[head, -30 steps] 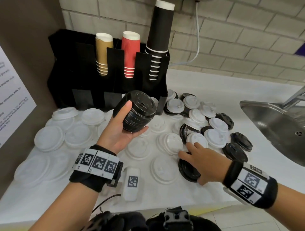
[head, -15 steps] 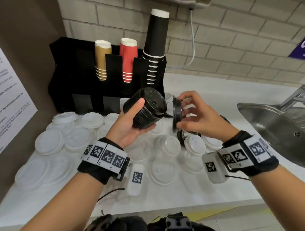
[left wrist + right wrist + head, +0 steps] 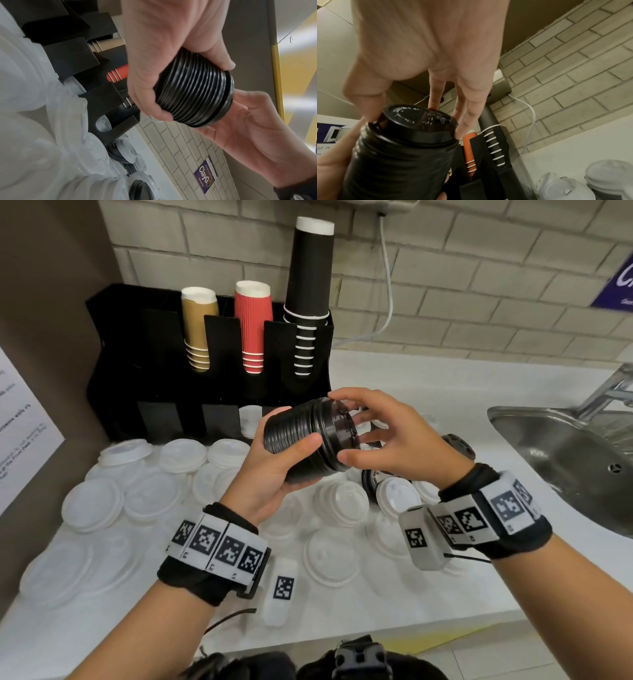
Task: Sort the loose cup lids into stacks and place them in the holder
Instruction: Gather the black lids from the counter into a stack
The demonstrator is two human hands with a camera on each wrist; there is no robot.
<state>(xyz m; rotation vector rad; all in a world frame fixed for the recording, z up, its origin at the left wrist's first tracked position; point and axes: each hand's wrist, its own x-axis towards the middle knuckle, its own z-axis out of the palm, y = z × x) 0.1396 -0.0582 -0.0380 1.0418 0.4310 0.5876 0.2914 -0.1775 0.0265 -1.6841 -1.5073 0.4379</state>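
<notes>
My left hand (image 3: 293, 428) grips a thick stack of black lids (image 3: 298, 446) on its side above the counter, thumb in front and fingers behind. My right hand (image 3: 340, 426) pinches the rim of the end black lid (image 3: 344, 436), which sits against the stack's right end. In the left wrist view the stack (image 3: 192, 94) lies between both hands. In the right wrist view my fingertips (image 3: 462, 129) ring the top lid (image 3: 419, 121). The black holder (image 3: 120, 354) stands behind, with gold, red and black cups in its upper slots.
Many white lids (image 3: 150, 494) lie spread over the white counter, with a few loose black lids (image 3: 459, 445) to the right. One white lid (image 3: 250, 419) sits in a lower holder slot. A steel sink (image 3: 565, 453) is at the right, a brown wall at the left.
My right hand picked a black lid off the counter, carried it up and set it on the end of the stack. My left hand shifted the stack slightly right.
</notes>
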